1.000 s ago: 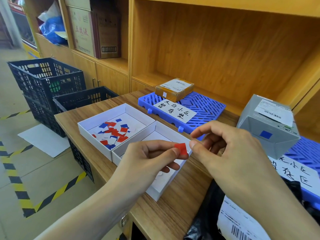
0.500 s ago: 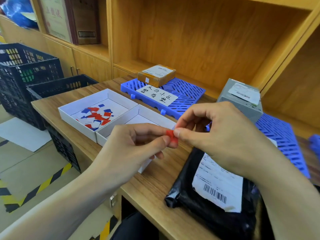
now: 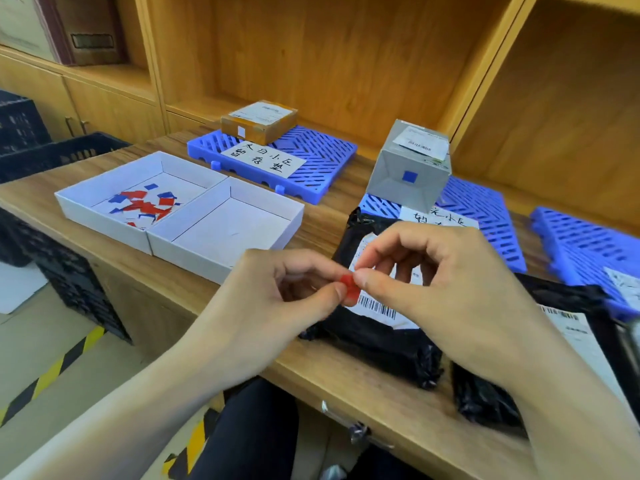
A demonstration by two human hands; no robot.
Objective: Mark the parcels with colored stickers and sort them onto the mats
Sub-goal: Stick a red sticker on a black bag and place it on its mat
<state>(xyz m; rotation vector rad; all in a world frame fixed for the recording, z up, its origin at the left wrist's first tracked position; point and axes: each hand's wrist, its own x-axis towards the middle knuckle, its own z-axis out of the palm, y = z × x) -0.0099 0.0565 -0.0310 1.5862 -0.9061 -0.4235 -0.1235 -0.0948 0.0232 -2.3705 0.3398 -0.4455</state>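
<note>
Your left hand (image 3: 277,296) is pinching one edge of the red sticker (image 3: 349,289), while your right hand (image 3: 446,285) is pinching its other edge; you are holding it just above the black parcel (image 3: 374,337), whose label is lying beneath your fingers.

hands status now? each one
Left hand: closed, fingers pinching the red sticker.
Right hand: closed, pinching the same red sticker.
</note>
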